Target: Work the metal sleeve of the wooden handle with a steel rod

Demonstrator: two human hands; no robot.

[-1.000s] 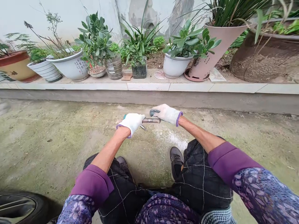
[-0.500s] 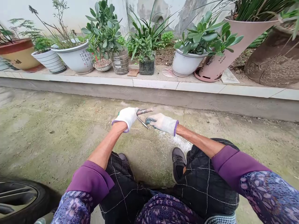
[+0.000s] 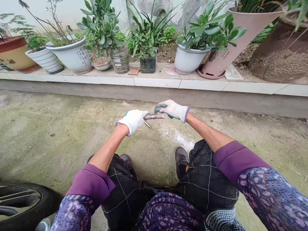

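My left hand (image 3: 135, 120), in a white glove with a purple cuff, is closed around a brown, worn rod (image 3: 155, 116) with metal bands, which points right. Below the rod, a thin metal piece (image 3: 148, 125) sticks out from the same hand; its other end is hidden by the glove. My right hand (image 3: 171, 109), gloved in white with dark green fingers, hovers just over the rod's free end. Its fingers are curled together, and whatever may be inside them is hidden. Whether it touches the rod is unclear.
A tiled ledge (image 3: 156, 82) with several potted plants runs across the back, including a white pot (image 3: 191, 59) and a tall pink pot (image 3: 218, 61). White powder (image 3: 181, 140) lies on the concrete floor (image 3: 72, 138) near my shoe. A car wheel (image 3: 26, 202) stands at lower left.
My right hand has risen and shifted right, from beside the thin metal piece to above the rod's end. The rod has turned nearer level and moved slightly right with my left hand.
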